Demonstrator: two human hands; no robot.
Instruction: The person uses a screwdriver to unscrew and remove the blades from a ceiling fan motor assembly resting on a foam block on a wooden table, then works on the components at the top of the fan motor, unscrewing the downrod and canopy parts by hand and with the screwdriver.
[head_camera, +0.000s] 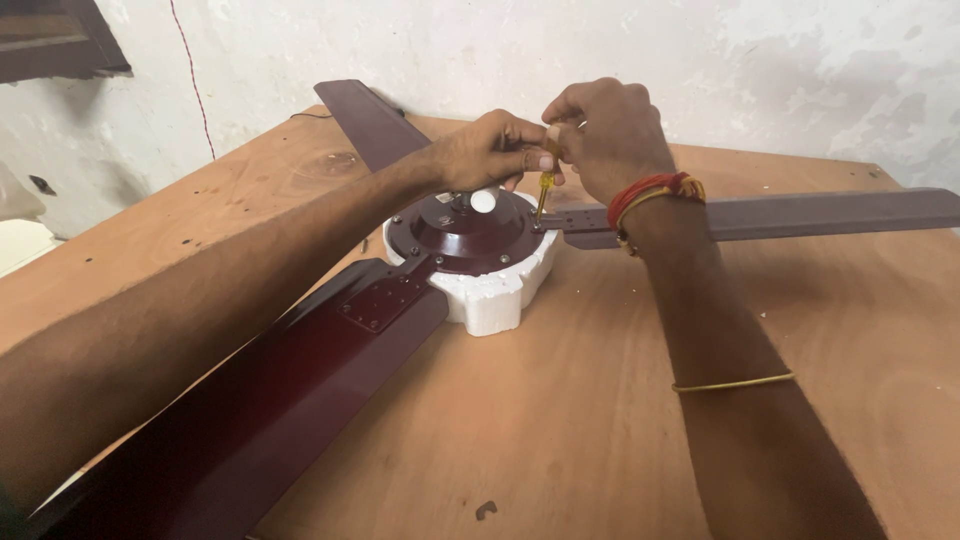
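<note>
While our right hand (610, 130) grips the screwdriver (543, 185) upright and our left hand (490, 150) pinches its shaft steady, the tip meets a screw where blade (800, 212) joins hub (465, 232), cradled on foam (490, 300) atop the worktop (600, 420).

Wooden table (620, 430), white wall (780, 70), red wire (193, 80)
</note>
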